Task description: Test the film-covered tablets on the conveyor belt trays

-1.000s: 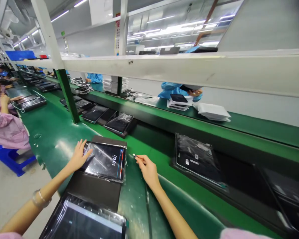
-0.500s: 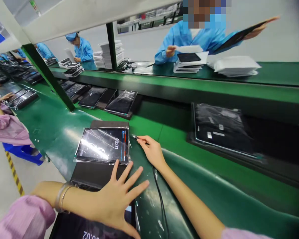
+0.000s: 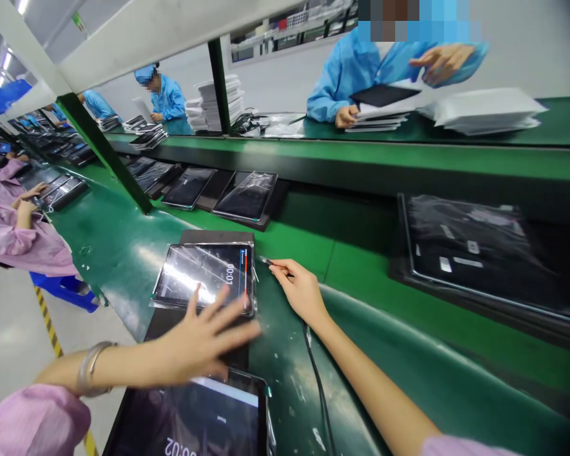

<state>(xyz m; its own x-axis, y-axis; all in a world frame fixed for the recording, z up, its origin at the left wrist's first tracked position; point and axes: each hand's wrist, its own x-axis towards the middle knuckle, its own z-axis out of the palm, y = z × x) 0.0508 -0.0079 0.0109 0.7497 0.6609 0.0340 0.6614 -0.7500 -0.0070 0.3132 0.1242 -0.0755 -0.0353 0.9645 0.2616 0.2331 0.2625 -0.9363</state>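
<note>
green bench (image 3: pixel 123 253); tablet (image 3: pixel 206 275) between both hands.

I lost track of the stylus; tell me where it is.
In the head view the stylus is pinched in the right hand, its tip beside the right edge of the film-covered tablet.

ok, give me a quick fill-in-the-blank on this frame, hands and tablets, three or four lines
1. The right hand pinches a thin dark ____ between its fingertips, beside the film-wrapped tablet.
2. The timer on that tablet's screen reads ____.
3. The left hand, fingers spread, holds nothing and hovers between that tablet and a nearer tablet whose screen reads ____.
4. Both tablets lie on a ____ conveyor belt.

Missing words: stylus; 00:01; 00:02; green
</note>
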